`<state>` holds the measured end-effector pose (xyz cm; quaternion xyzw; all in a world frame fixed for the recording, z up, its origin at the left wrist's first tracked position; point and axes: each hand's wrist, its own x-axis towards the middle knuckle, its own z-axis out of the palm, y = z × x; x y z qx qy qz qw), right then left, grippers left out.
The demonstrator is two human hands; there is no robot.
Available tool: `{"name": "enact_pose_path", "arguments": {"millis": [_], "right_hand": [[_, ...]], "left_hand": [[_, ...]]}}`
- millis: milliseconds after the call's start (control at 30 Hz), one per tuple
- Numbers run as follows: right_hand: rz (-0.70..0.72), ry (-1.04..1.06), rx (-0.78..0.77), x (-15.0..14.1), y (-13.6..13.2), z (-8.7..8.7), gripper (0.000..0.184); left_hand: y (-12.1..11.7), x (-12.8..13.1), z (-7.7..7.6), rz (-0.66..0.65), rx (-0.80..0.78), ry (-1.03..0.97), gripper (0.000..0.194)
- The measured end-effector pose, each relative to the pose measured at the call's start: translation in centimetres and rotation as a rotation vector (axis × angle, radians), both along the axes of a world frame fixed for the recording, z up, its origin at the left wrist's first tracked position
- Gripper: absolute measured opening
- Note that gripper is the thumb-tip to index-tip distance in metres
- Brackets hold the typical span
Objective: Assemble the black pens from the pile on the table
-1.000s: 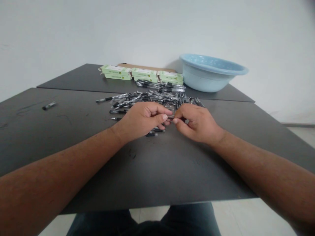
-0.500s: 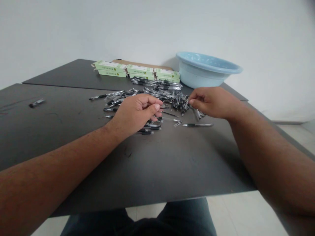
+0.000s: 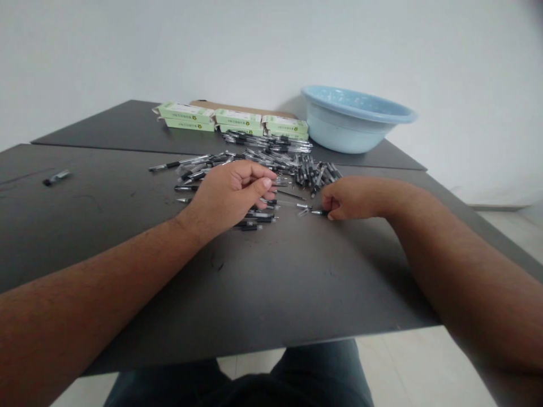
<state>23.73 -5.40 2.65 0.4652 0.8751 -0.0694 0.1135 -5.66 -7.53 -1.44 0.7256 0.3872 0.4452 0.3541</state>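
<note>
A heap of black-and-clear pens (image 3: 271, 164) lies across the middle of the dark table (image 3: 263, 282). My left hand (image 3: 231, 195) rests curled at the near edge of the heap, thumb against fingers; what it holds is hidden. My right hand (image 3: 356, 198) lies low on the table to the right, fingers closed over a single pen (image 3: 318, 212) whose tip sticks out toward the left. A few loose pen parts (image 3: 303, 210) lie between the two hands.
Three light green boxes (image 3: 233, 120) stand in a row at the back, with a brown cardboard piece behind them. A pale blue basin (image 3: 354, 118) sits at the back right. One stray pen part (image 3: 55, 177) lies far left. The table's front edge is near my lap.
My hands were together a second ago. The right hand went out to the heap, then came down onto the lone pen on the table. The left hand stayed put.
</note>
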Motion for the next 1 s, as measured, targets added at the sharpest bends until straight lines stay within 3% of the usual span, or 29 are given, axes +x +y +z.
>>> {"name": "enact_pose_path", "arguments": {"millis": [233, 400, 567, 1000], "right_hand": [[-0.045, -0.007, -0.023, -0.1, -1.0, 1.0, 0.012], [-0.027, 0.185, 0.145, -1.3, -2.4, 2.5, 0.007], [0.019, 0.346, 0.243, -2.5, -2.9, 2.1, 0.016], [0.129, 0.401, 0.222, -3.5, -3.3, 1.8, 0.015]], "left_hand": [[-0.1, 0.2, -0.1, -0.022, -0.027, -0.005, 0.022], [-0.1, 0.1, -0.2, -0.046, -0.043, 0.000, 0.023], [-0.3, 0.1, 0.0, -0.055, -0.036, 0.018, 0.021], [-0.7, 0.4, -0.1, -0.090, -0.056, 0.038, 0.020]]}}
